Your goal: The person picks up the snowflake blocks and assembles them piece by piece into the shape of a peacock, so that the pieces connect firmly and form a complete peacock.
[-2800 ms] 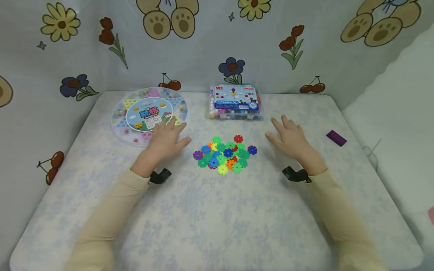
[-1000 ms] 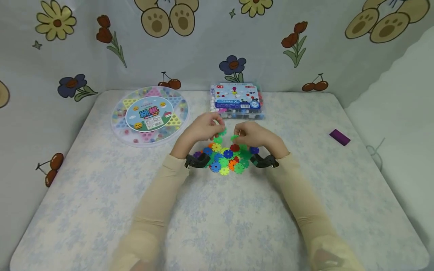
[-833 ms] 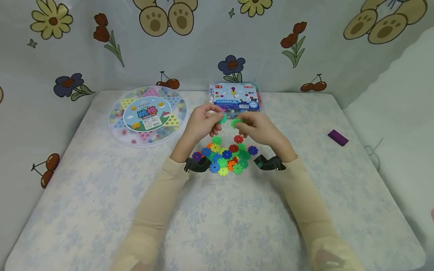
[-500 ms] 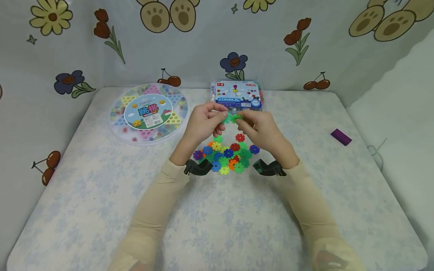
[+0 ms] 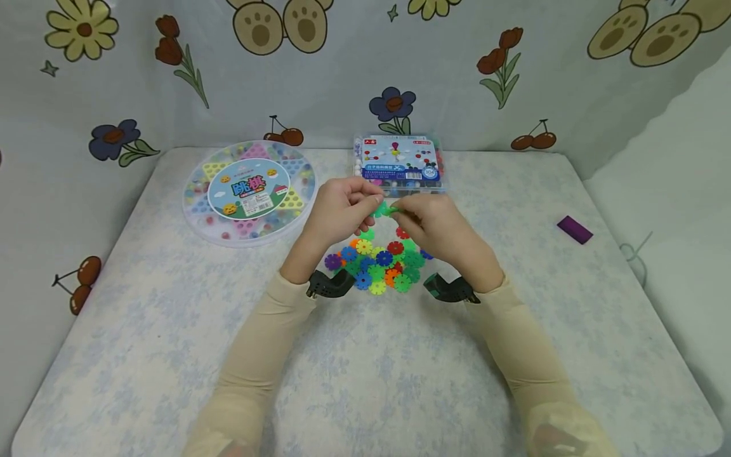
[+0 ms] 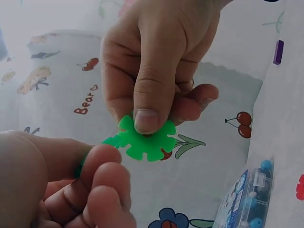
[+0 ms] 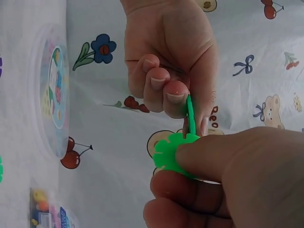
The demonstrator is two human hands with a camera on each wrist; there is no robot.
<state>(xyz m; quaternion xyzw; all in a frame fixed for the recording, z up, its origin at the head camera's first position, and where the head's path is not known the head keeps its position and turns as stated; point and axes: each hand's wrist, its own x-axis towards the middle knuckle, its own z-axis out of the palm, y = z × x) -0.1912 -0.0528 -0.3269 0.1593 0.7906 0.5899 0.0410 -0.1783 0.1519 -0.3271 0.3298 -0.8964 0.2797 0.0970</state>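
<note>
"Cartoon-print backdrop behind our pale table. What've we got?"

"Our left hand pinches one green disc, our right hand a second green disc, edges touching, near our colourful pile."

held discs: green | disc pile: green, blue, red, yellow, orange, purple | sleeves: plain beige | tabletop: white, pale-blue mottled | backdrop: pale grey, flower/cherry print | block: purple
</note>
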